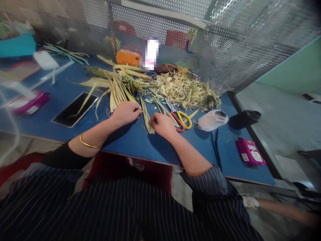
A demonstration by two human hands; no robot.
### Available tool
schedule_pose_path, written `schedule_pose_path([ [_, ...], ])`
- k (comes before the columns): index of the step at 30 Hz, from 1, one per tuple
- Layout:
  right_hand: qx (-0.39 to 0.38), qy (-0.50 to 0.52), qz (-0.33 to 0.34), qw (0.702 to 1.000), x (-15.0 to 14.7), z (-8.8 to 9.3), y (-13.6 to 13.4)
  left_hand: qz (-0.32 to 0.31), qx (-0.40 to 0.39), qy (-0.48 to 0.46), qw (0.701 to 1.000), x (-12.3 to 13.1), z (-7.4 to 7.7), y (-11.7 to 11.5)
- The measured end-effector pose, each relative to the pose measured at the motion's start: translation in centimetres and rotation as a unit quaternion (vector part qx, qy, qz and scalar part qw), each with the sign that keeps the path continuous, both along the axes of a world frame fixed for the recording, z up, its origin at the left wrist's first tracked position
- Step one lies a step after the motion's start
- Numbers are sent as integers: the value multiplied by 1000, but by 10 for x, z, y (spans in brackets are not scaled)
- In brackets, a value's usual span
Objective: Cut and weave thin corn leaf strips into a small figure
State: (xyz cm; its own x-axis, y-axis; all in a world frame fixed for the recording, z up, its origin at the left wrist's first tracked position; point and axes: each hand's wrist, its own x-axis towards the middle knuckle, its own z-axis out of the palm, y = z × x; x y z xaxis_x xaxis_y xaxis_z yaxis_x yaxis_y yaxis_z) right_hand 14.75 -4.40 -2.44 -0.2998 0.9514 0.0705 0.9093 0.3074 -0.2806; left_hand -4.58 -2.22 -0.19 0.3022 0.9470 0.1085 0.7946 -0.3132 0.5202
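A pale green strip of corn husk (146, 117) lies between my hands on the blue table, its wide end towards me. My right hand (164, 126) is closed, its fingertips pinching that strip's right edge. Just left of the strip, my left hand (125, 113) has its thumb and fingers pressed together; whatever it holds is too small to see. Behind the left hand spreads a bunch of long husks (117, 88). Scissors (179, 117) with red and yellow handles lie beside my right hand, blades pointing away.
A heap of shredded husk (185, 87) sits at the back against a perforated metal screen (170, 20). A dark phone (75, 109) lies at left. To the right are white twine (212, 120), a black roll (244, 119) and a purple packet (250, 152). An orange packet (128, 57) stands behind.
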Motion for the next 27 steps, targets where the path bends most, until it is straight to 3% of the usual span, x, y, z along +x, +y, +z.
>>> schedule_pose_path([
  [3,3,63,-41,997,4,-2,3,30,-30,-72,997,2,-3,0],
  [5,14,141,-47,989,9,-1,5,52,-90,-153,983,6,-6,-1],
  [8,22,250,-12,968,11,2,4,63,-191,-297,933,16,-11,-4],
  [11,29,285,21,958,8,5,-1,56,-225,-403,885,24,-12,-9],
  [13,37,301,21,953,6,6,-3,59,-225,-430,872,27,-11,-12],
  [18,47,393,6,918,2,4,-1,84,-194,-423,881,26,-5,-14],
  [20,8,440,0,898,1,3,2,100,-175,-423,884,24,-6,-13],
  [24,-161,503,1,849,5,4,4,105,-141,-425,888,21,-8,-9],
  [27,-229,481,30,846,9,8,3,110,-139,-427,887,19,-9,-7],
])
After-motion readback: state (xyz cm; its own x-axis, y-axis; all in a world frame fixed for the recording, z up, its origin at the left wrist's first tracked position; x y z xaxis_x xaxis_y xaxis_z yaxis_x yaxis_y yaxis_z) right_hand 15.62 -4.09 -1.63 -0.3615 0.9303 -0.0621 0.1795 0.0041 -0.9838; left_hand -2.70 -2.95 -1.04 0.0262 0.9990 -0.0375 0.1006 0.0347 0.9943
